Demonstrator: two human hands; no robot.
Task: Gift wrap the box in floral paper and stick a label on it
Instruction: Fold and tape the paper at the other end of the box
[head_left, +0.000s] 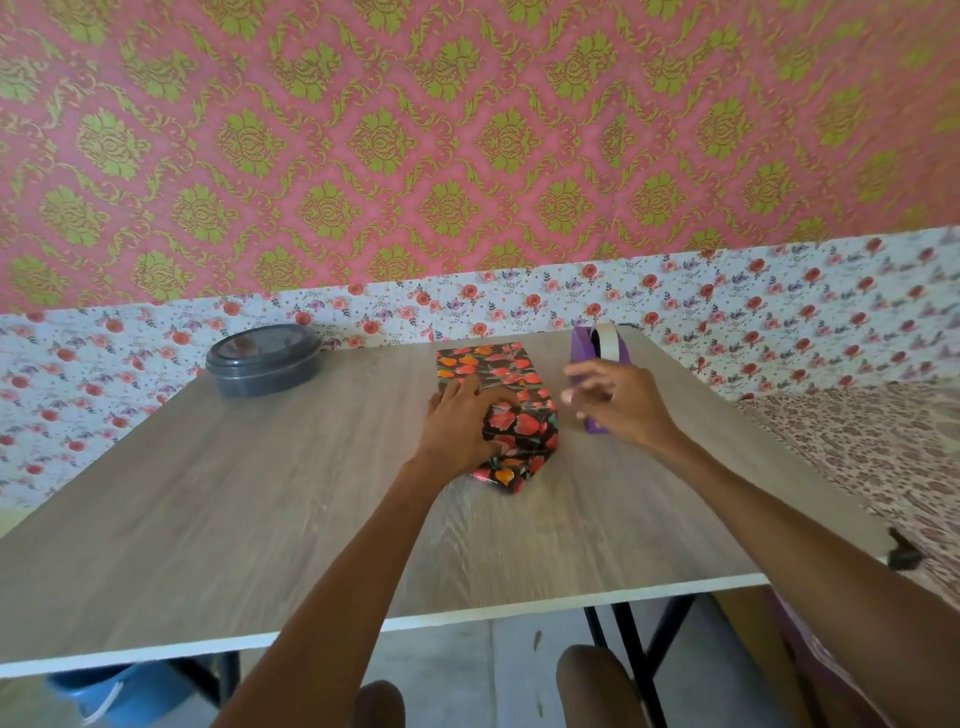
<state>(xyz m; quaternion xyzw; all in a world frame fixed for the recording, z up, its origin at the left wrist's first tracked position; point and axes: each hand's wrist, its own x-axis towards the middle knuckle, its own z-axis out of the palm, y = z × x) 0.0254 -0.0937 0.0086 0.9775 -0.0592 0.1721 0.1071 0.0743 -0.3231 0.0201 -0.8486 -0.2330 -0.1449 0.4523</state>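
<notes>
The box (511, 410), covered in dark paper with red and orange flowers, lies lengthwise on the wooden table (260, 493). My left hand (462, 421) rests on its left side and top with the fingers spread over the paper. My right hand (618, 397) hovers just right of the box, blurred, fingers loosely spread with nothing in them. It is in front of a purple tape dispenser (597, 353) holding a white tape roll. No label is in view.
A dark round lidded container (264, 358) sits at the table's far left corner. Floral wallpaper runs close behind the table. A patterned cloth surface (883, 441) lies to the right. A blue bucket (124, 691) stands under the table.
</notes>
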